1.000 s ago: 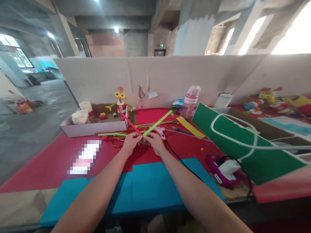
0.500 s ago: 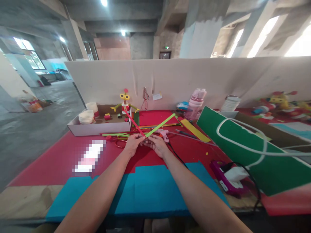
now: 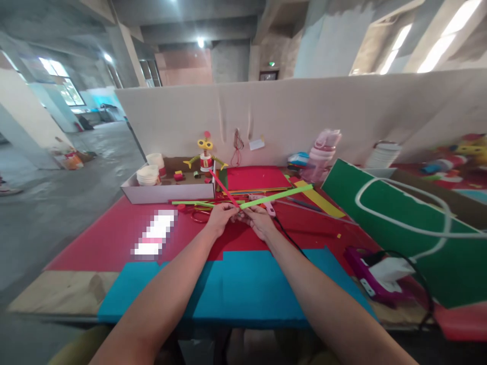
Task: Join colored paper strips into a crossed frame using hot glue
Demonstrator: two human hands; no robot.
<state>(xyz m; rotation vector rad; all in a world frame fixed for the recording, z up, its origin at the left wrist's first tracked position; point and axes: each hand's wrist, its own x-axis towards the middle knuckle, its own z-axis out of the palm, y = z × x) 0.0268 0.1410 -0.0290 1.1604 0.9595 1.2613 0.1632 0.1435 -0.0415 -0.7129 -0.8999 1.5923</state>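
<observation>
I can't read any lettering here. The white-and-pink patch [image 3: 155,234] on my desk [image 3: 95,238] is pixelated, and the far green sign [image 3: 271,64] is too small.

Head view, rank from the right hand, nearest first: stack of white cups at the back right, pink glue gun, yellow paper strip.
Nearest to farthest from the right hand:
1. Pink glue gun, just beyond the hand.
2. Yellow paper strip, farther off to the right.
3. Stack of white cups, back right, behind the green board.
</observation>
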